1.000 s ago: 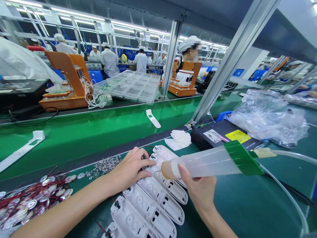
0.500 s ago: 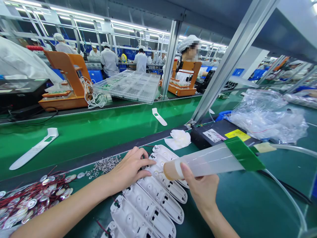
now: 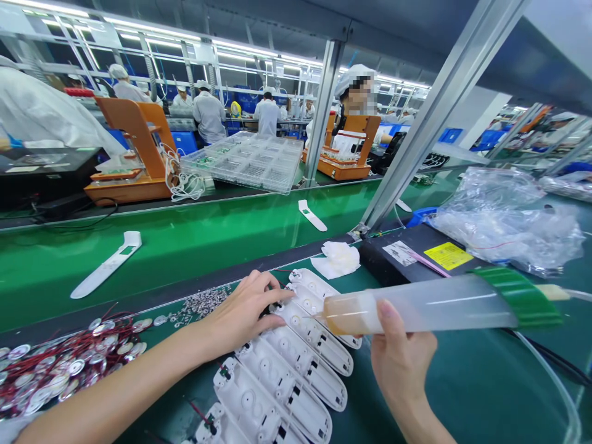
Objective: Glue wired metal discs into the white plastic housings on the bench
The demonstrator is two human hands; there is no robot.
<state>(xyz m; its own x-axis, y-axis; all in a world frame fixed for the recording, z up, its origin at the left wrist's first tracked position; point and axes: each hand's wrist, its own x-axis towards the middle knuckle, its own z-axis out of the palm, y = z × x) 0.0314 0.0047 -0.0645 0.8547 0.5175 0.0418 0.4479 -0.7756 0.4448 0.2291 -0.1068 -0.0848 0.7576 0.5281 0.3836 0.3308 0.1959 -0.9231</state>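
Note:
My right hand (image 3: 402, 351) is wrapped round a translucent dispensing syringe (image 3: 430, 305) with a green cap and amber contents near its tip. The tip points left, over one of several white plastic housings (image 3: 277, 364) lying side by side in a slanted row. My left hand (image 3: 252, 305) rests at the upper left ends of the housings, thumb and fingers apart and touching them; nothing held is visible between them. Left of it lie small metal parts (image 3: 208, 303) and a heap of round discs with red wires (image 3: 69, 364).
Two white pieces (image 3: 108, 265) (image 3: 312, 216) lie on the green belt (image 3: 222, 228). Behind it stand orange fixtures (image 3: 134, 148) and a clear tray (image 3: 250, 161). White tissue (image 3: 337, 259), a black box (image 3: 416, 250) and plastic bags (image 3: 509, 222) lie beyond the syringe. People work behind.
My right hand and the syringe have moved right, and the syringe lies more level. The white pieces on the belt have shifted right. My left hand stays at the housings.

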